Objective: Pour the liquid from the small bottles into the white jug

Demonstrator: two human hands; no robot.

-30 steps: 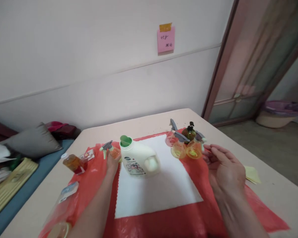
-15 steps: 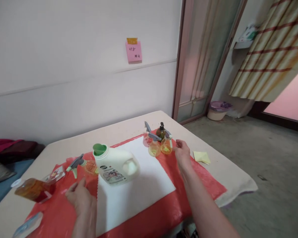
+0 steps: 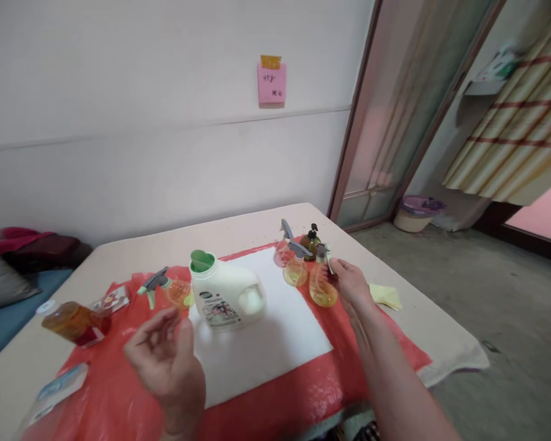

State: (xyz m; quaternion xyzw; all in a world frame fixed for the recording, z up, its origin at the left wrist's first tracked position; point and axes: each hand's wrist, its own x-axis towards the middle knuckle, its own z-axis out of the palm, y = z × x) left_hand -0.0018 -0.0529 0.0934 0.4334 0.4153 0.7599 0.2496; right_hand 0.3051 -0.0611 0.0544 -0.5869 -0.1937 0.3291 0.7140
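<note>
At the far left of the bench (image 3: 257, 223) a flat clear packet (image 3: 57, 389) lies on the red sheet (image 3: 119, 398); just beyond it an amber bottle (image 3: 71, 320) lies on its side, with a small card (image 3: 112, 300) near its end; further in, a spray bottle with a grey and green trigger (image 3: 168, 290) lies tipped over, touching the side of the white jug (image 3: 227, 294), which stands upright with a green spout at the edge of the white cloth (image 3: 266, 343). The left hand (image 3: 168, 361) hangs in the air in front of these, its grip narrow, fingers loosely curled and holding nothing. To the right, at the far corner of the cloth, stand a pink spray bottle (image 3: 283, 248), a yellow spray bottle (image 3: 296, 271) and a dark pump bottle (image 3: 311, 240), close together; just beside them the right hand (image 3: 351, 285) has its grip closed around the trigger head of an orange spray bottle (image 3: 322, 288), which is held slightly tilted just above the red sheet; past the hand a yellow note (image 3: 386, 296) lies on the bench.
</note>
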